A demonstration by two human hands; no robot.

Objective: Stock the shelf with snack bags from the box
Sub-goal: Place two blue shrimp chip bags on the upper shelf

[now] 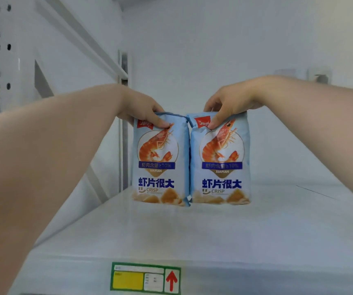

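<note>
— What's on the shelf (214, 235)?
— Two prawn-crisp bags, upright and touching. The left hand (143, 109) pinches the left bag (160, 162) by its top, the right hand (228, 105) the right bag (221, 162).
— Anything near?
— A price label (145, 277) on the front edge.

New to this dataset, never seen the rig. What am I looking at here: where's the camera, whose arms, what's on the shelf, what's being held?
There is no robot here: a person works with bare hands. The one picture comes from a wide-angle camera worn on the head, looking forward and down, so both arms reach in from the bottom corners. The white surface is a shelf with a green-framed price label on its front edge. Two light blue shrimp snack bags stand upright on it, side by side and touching. The left hand pinches the top of the left bag; the right hand pinches the top of the right bag. The box is out of view.
</note>
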